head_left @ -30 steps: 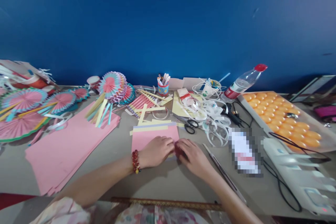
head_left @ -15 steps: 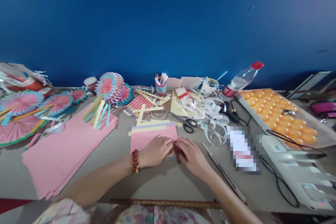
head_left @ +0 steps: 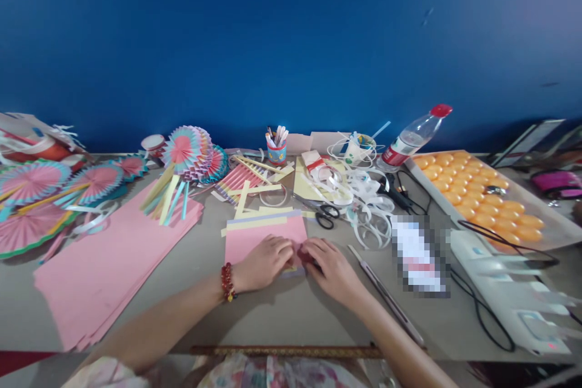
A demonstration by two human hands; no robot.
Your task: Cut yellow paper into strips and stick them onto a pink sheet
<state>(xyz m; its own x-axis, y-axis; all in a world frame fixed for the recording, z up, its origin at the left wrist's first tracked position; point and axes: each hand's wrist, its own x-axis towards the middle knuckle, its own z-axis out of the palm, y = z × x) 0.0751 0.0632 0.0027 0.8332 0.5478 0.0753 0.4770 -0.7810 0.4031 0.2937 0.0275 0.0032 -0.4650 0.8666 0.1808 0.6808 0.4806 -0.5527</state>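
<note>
A pink sheet of paper (head_left: pixel 252 245) with pale yellow and lilac strips along its far edge lies flat in front of me. My left hand (head_left: pixel 266 262), below a red bead bracelet, rests on its near part with curled fingers pressed together at the paper. At the near right corner, my right hand (head_left: pixel 331 270) has its bent fingers and thumb closed at the paper's edge. Both sets of fingertips are partly hidden. Black-handled scissors (head_left: pixel 327 216) lie just beyond the right hand. A closed-looking metal cutter or long tool (head_left: pixel 386 294) lies right of it.
Stacked pink sheets (head_left: pixel 109 267) and pleated paper fans (head_left: pixel 95 182) fill the left. Curled white strips (head_left: pixel 370 209), a pen cup (head_left: pixel 276 148) and a tilted plastic bottle (head_left: pixel 411 139) stand behind. A tray of orange domes (head_left: pixel 482 194) and a power strip (head_left: pixel 504 291) are on the right.
My left hand has drawn slightly left, widening the small gap between the hands. The right hand stays at the paper's corner. The whole view has shifted a little.
</note>
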